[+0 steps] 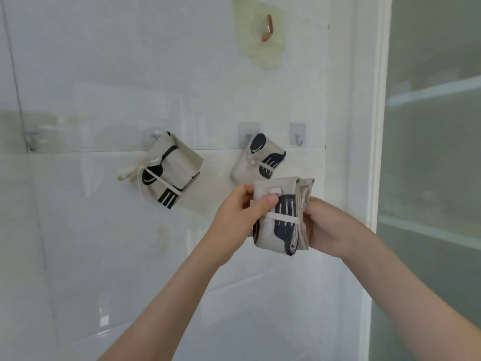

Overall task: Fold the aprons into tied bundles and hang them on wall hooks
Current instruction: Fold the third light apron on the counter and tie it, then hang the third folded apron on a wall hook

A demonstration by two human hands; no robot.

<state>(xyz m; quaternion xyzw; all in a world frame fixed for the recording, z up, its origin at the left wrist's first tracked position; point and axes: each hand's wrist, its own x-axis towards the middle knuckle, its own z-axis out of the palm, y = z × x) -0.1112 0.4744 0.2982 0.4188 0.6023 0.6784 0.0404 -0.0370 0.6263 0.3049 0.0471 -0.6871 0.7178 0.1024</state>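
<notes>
Two hands meet on one folded apron, the held bundle (pixel 282 220), which is raised in front of the tiled wall (pixel 91 217), just below and a little right of the hooks. The left hand (pixel 240 204) has its grip clamped on the bundle's left edge: the thumb (pixel 269 199) lies flat on the front face beside the dark print, and the fingers are tucked behind the cloth, out of sight. The right hand (pixel 325 225) has its grip closed on the opposite edge, where the folded layers show; its fingers curl round the side and their tips are hidden behind the cloth. A pale tie (pixel 283 218) runs across the middle of the held bundle, and the bundle stands roughly upright between the two hands, touching no hook. Higher on the wall, the left bundle (pixel 173 168) hangs tilted from a hook that it mostly hides, its tie knotted with loose ends trailing down to the left. The middle bundle (pixel 260 158) hangs from the next hook, its lower edge just above the held one. To its right sits the free hook (pixel 297 138), bare on its clear plate. A brown hook (pixel 268 28) is stuck well above, on a yellowed patch. A white door frame (pixel 374 126) runs down the right.
</notes>
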